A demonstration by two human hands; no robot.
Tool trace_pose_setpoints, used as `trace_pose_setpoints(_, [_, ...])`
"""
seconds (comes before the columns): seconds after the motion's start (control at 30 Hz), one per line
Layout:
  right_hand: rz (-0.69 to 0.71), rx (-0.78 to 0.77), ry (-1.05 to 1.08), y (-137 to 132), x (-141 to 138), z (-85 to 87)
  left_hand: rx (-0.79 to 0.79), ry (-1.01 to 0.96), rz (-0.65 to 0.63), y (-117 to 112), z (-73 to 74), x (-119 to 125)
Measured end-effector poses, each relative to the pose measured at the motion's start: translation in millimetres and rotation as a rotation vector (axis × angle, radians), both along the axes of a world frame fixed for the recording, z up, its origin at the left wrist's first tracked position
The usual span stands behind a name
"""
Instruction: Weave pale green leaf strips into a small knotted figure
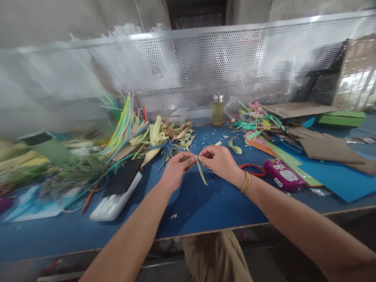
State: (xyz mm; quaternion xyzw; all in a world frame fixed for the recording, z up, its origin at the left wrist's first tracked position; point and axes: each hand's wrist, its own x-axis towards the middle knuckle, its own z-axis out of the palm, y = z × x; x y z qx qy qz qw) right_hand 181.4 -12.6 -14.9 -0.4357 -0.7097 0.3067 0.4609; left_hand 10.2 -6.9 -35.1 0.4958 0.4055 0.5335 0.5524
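Note:
My left hand [175, 169] and my right hand [220, 160] meet above the middle of the blue table [205, 203]. Both pinch a thin pale green strip [201, 171] at its top end, and the strip hangs down between them. A gold bangle [246, 182] sits on my right wrist. A red ring [254, 169] lies on the table just right of that wrist.
A heap of coloured strips and foam scraps [126, 125] fills the left. A white flat case [116, 201] and a black sheet [123, 176] lie left of my arm. A magenta box [283, 175], scissors [282, 135], a small bottle [217, 110] and card sheets stand right; a perforated metal screen [205, 66] closes the back.

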Motion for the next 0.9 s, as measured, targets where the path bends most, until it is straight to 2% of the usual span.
trace_pose_setpoints(0.2, [0.000,0.032,-0.116,-1.3,2.9,3.0,-0.018,0.052,0.022,-0.1,-0.4,0.2])
trace_pose_setpoints(0.4, [-0.032,0.118,-0.251,-1.0,5.4,5.8,0.054,0.188,0.053,-0.1,0.2,0.2])
trace_pose_setpoints(0.77, [0.025,0.004,-0.205,2.5,8.0,3.8,0.161,0.399,0.052,2.5,0.7,-3.5])
trace_pose_setpoints(0.9, [0.024,0.014,-0.202,2.9,8.5,4.3,0.277,0.546,0.057,1.2,4.4,-5.4])
